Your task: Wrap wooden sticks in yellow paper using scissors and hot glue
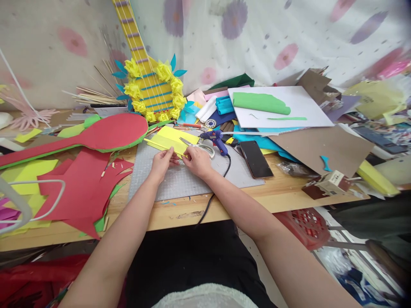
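Observation:
My left hand (163,161) and my right hand (197,161) sit close together above the grey cutting mat (175,186). Fingers of both are pinched on a thin yellow paper strip (154,144), which looks folded or rolled along its length. Behind it lies a larger sheet of yellow paper (175,134). Scissors (208,147) with pale handles rest just beyond my right hand, their blades over the yellow sheet. Beside them is a blue glue gun (218,140), its black cord running down past my right wrist. My fingers partly hide the strip.
A yellow paper guitar (152,92) with flowers stands at the back. On the left lie a red guitar-shaped cutout (115,130) and red paper scraps (78,184). A phone (256,159), white board (276,122) with green crepe paper (260,104), and small carton (330,185) are right.

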Demonstrator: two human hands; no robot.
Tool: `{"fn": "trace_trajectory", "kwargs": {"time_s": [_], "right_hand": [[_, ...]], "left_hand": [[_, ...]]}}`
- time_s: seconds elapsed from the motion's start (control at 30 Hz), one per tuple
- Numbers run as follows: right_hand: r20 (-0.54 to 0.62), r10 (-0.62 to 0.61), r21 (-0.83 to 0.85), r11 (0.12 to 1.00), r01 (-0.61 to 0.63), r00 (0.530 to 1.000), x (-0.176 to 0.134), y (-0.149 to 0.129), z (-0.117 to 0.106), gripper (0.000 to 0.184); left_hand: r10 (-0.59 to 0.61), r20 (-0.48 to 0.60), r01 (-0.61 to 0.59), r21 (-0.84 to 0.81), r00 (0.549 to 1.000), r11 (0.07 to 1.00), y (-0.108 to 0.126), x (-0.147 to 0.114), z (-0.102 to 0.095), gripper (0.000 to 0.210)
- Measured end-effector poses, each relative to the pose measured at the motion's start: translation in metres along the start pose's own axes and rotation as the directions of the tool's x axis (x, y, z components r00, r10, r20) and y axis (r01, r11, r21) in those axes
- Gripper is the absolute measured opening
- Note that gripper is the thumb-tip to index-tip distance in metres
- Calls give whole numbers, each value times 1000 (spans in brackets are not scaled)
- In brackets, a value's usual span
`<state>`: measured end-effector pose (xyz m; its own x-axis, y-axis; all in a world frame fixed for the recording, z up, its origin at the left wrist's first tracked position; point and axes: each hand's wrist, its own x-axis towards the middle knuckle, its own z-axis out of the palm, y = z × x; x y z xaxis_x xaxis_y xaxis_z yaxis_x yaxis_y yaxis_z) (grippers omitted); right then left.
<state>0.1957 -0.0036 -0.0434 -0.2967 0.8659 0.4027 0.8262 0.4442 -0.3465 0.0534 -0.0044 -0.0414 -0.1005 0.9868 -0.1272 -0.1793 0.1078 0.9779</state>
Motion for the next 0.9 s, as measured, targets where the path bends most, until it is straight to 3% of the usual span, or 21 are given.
{"fn": "trace_trajectory", "kwargs": {"time_s": [0.33, 0.47, 0.6, 0.73, 0.9], "right_hand": [[-3, 35, 12, 999, -35, 999, 0, -3, 1, 14], [-23, 97, 66, 993, -95, 995, 0, -3, 0, 16], [-15, 134, 123, 984, -131, 991, -1, 1, -2, 15], [-2, 126, 179, 976, -124, 992, -1, 3, -2, 17], [26, 70, 209, 975, -74, 997, -2, 3, -2, 20]], "left_hand": [[44, -15, -43, 103, 999, 994, -5, 1, 3, 23], [109, 70, -100, -121, 992, 988, 5, -4, 1, 23], [88, 73, -50, -410, 994, 911, 18, -5, -6, 31], [93, 20, -78, -387, 995, 919, 15, -1, -9, 37], [154, -66, -168, -349, 986, 922, 2, 5, -6, 27]]}}
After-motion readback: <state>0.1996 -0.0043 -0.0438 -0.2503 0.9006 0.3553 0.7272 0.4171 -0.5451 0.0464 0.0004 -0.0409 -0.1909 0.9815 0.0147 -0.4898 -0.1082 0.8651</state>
